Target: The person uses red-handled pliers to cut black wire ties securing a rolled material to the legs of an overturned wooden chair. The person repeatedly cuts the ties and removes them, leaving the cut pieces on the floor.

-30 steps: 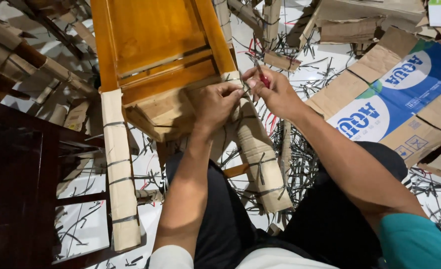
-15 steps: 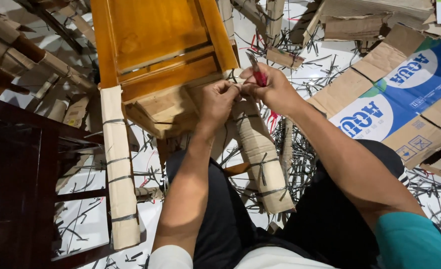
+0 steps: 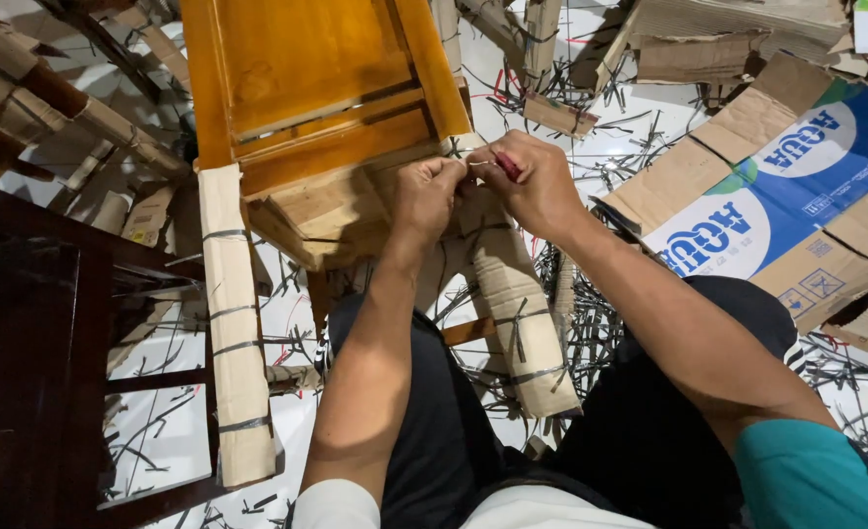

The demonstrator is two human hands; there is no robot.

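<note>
A yellow-brown wooden chair point(image 3: 316, 98) lies tipped toward me, its legs wrapped in cardboard bound with black straps. My left hand point(image 3: 426, 196) pinches a strap at the top of the right wrapped leg point(image 3: 517, 304). Close beside it, my right hand point(image 3: 537, 181) is closed around a small red-handled tool point(image 3: 508, 165), whose tip meets the same strap. The two hands almost touch. The left wrapped leg point(image 3: 233, 323) stands apart from both hands.
A flattened blue and white cardboard box point(image 3: 787, 196) lies at the right. Cut black strap pieces point(image 3: 591, 333) litter the white floor. Dark wooden furniture point(image 3: 32, 333) stands at the left, and more cardboard-wrapped pieces point(image 3: 52, 98) lie at the upper left.
Both hands have stayed at the top of the right wrapped leg, shifting only slightly. The red-handled tool has sunk deeper into my right fist.
</note>
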